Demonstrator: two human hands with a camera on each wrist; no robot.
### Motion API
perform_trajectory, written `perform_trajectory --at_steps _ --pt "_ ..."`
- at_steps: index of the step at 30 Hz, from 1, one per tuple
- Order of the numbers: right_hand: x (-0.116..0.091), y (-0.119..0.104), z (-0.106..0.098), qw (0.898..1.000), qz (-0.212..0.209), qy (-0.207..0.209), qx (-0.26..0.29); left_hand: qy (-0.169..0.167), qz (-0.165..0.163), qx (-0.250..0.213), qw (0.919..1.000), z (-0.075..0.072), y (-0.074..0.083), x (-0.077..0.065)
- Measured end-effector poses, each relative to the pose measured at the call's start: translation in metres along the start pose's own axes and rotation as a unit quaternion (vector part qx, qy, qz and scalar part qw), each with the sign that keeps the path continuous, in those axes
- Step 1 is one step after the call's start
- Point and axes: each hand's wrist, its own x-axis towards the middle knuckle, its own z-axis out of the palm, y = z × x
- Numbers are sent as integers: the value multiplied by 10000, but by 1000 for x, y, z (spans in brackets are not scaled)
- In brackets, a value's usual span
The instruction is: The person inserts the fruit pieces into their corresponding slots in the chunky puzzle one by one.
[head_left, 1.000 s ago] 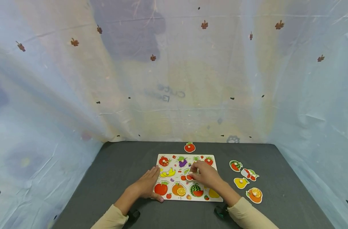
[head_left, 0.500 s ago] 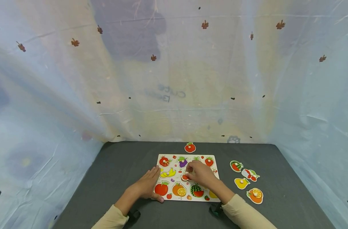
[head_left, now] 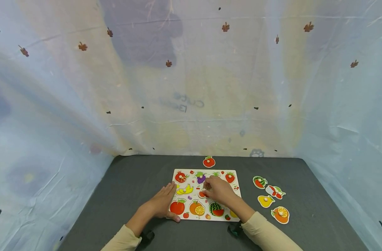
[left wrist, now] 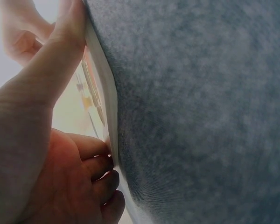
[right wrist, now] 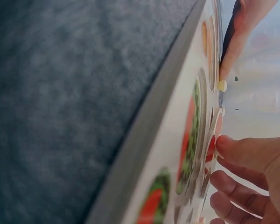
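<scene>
A huge pale, blotchy backdrop sheet [head_left: 228, 83] dotted with brown leaf shapes rises behind a dark grey cloth-covered table [head_left: 316, 216], and on that lies a flat white rectangular fruit-picture board [head_left: 187, 205]. Here's the left hand [head_left: 162, 201], thumb well apart from the fingers, resting along the board's left edge! Over the middle, the right hand [head_left: 220, 190] has thumb and fingers together, pinching a red, pale-rimmed fruit piece [head_left: 202, 194]; whether it sits flush, I cannot tell. Out right, 4 loose pieces: sliced orange piece [head_left: 280, 216], yellow pear piece [head_left: 264, 202], red-and-white piece with green leaf [head_left: 276, 193], green-and-red watermelon piece [head_left: 260, 182]. Beyond the board's far edge, 1 more: round red piece with green leaf [head_left: 209, 162].
</scene>
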Motion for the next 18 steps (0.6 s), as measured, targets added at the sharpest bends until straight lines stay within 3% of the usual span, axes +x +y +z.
perform_trajectory --at_steps 18 --pt "1 0 3 9999 45 -89 13 30 -13 -39 10000 1 0 0"
